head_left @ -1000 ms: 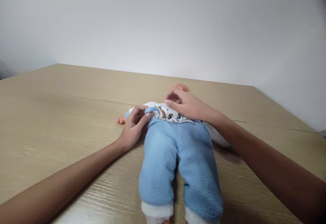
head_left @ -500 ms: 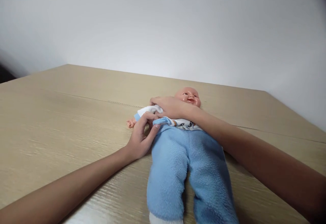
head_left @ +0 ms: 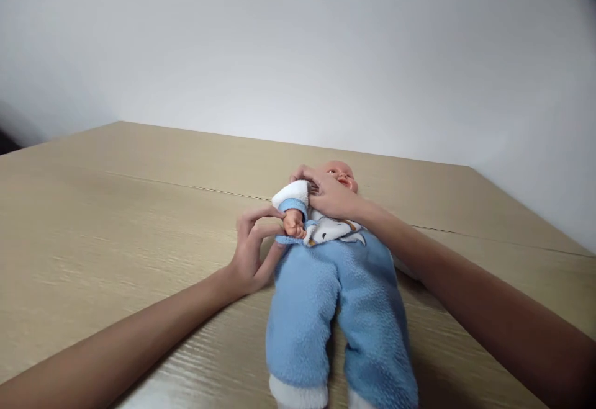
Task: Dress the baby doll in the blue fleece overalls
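Note:
A baby doll [head_left: 342, 175] lies on its back on the wooden table [head_left: 116, 210], feet toward me. It wears fluffy light-blue trousers [head_left: 335, 297] with white cuffs and a white top with a printed figure [head_left: 328, 230]. My left hand [head_left: 254, 251] is at the doll's side, its fingertips pinched on the blue hem of the top by the doll's small hand [head_left: 294, 223]. That arm, in a white sleeve with a blue cuff [head_left: 292, 198], is bent across the chest. My right hand [head_left: 330, 197] rests on the doll's shoulder and sleeve, fingers curled on the cloth.
A plain white wall [head_left: 298, 55] rises behind the table's far edge. A seam [head_left: 186, 184] runs across the tabletop behind the doll. The table's right edge slants away at the far right [head_left: 535, 223].
The doll's arm has come up from the table and now bends across its chest. My right hand moved from the chest to the shoulder. The camera tilted up slightly.

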